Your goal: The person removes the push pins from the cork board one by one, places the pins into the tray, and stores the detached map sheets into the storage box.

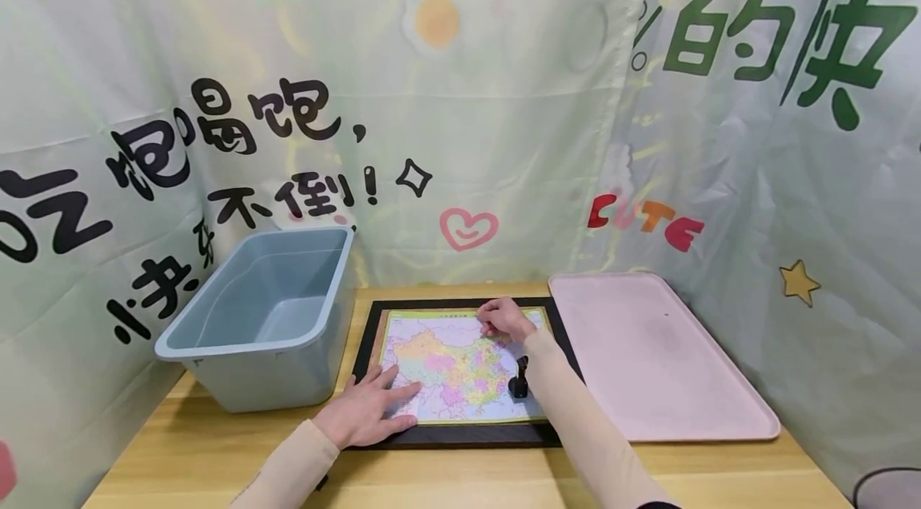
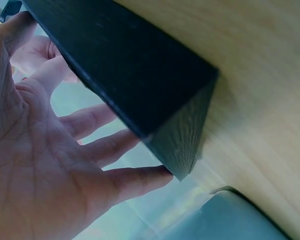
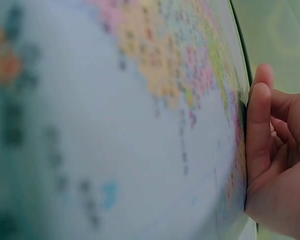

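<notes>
A colourful map sheet (image 1: 439,365) lies on a thick black board (image 1: 475,435) that shows as a dark border round it. My left hand (image 1: 370,409) rests at the lower left corner with its fingers spread over board and map. In the left wrist view, those fingers (image 2: 112,147) reach along the board's edge (image 2: 120,65). My right hand (image 1: 507,320) touches the map near its upper right, fingers bent. The right wrist view shows the right hand's fingers (image 3: 260,130) close against the map (image 3: 180,100); whether they pinch something small is hidden.
A blue-grey plastic bin (image 1: 266,377) stands on the wooden table (image 1: 446,477) at the left. To the right lies a pink tray (image 1: 662,365). A printed curtain (image 1: 504,133) hangs behind. A small black device (image 1: 518,385) sits at the right wrist, over the map.
</notes>
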Motion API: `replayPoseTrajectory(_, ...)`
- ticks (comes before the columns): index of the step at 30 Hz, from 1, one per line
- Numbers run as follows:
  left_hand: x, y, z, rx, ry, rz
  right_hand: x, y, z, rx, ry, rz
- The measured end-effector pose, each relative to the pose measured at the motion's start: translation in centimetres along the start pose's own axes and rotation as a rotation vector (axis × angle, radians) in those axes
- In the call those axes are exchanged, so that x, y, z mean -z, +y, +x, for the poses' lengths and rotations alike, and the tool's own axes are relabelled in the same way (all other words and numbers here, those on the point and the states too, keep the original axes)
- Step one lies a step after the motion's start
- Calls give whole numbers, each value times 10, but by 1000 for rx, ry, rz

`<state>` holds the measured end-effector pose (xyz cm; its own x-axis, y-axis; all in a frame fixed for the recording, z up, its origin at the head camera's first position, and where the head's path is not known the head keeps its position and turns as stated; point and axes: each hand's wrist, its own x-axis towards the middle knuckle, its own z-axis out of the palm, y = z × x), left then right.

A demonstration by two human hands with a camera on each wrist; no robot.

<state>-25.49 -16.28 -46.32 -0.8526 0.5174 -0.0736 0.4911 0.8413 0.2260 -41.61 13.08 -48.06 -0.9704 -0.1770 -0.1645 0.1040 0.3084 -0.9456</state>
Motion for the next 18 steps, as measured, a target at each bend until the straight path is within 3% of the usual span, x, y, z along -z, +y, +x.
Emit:
replayPoseTrajectory(8,0,-2,2,5,-18,3,6,-5,-7,8,-63,42)
replayPoseTrajectory(18,0,-1,0,-1,3,-9,7,-4,-14,32,-27,84)
